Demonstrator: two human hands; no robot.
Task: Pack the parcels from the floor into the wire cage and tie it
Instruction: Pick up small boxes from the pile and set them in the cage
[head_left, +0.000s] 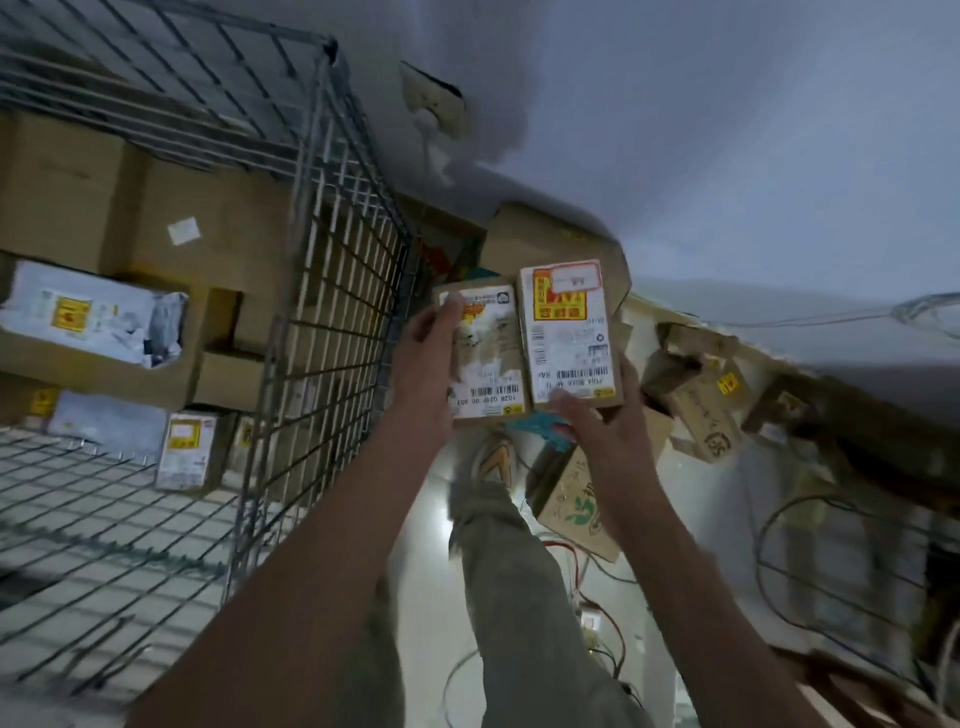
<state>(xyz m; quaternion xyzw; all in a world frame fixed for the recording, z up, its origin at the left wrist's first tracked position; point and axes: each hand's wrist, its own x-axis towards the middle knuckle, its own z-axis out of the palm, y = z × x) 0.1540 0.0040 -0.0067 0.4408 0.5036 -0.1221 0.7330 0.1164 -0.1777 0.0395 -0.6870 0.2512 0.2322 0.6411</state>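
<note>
Your left hand (428, 358) has its grip closed on the left side of a small brown parcel (485, 358) with a torn white label, thumb lying over the top corner. Your right hand (605, 421) grips the lower edge of a second parcel (569, 332), its face covered by a white label with a yellow and red block. You hold the two parcels side by side, edges touching, raised above the floor (530, 582), just right of the wire cage (332, 291).

Through the mesh you can see the cage already holds a good deal: large cardboard boxes (156, 218) stacked against the far side, a grey plastic mailer bag (93, 317) with a yellow sticker lying in an open-topped carton, and a small white-labelled box (184, 449) standing upright near the cage floor.

On the floor beyond your hands lie more parcels: a printed brown box (576, 506) under your right wrist and a taped box (706, 410) further right. Loose cables (587, 577) trail across the floor by your trouser leg (509, 571).
</note>
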